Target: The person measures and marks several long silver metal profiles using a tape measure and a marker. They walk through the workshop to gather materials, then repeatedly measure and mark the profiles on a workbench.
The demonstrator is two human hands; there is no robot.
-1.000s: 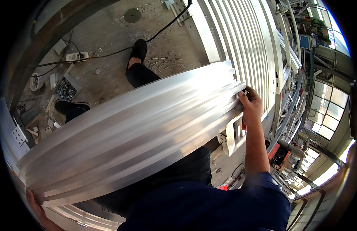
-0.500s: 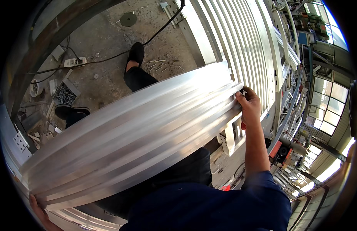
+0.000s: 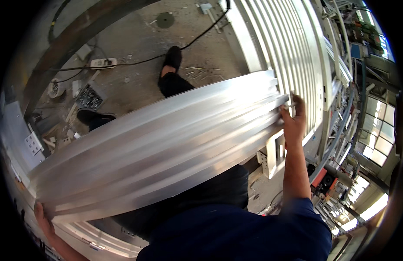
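A row of long silvery aluminium profiles [image 3: 158, 143] lies side by side across my lap, slanting from lower left to upper right. My right hand [image 3: 293, 124] is at their right end, thumb and fingers around the tip of a profile that sticks out a little beyond the others. The index finger points up past that tip, slightly blurred. At the far left end my left hand [image 3: 45, 222] grips the near corner of the profiles, its other fingers hidden underneath. Below the right end shows a white metal frame [image 3: 271, 158] with holes.
More white slats [image 3: 293, 48] form a panel beyond my right hand. A black cable [image 3: 153, 58] runs over the floor to a power strip [image 3: 103, 63]. A box of small metal fasteners [image 3: 90, 96] and a white bucket [image 3: 56, 89] stand at the left. A dark curved beam [image 3: 75, 37] crosses the upper left.
The whole scene has shifted rightward in the picture as the head turned. My right index finger has straightened upward at the profiles' end. The left hand keeps its place at the other end.
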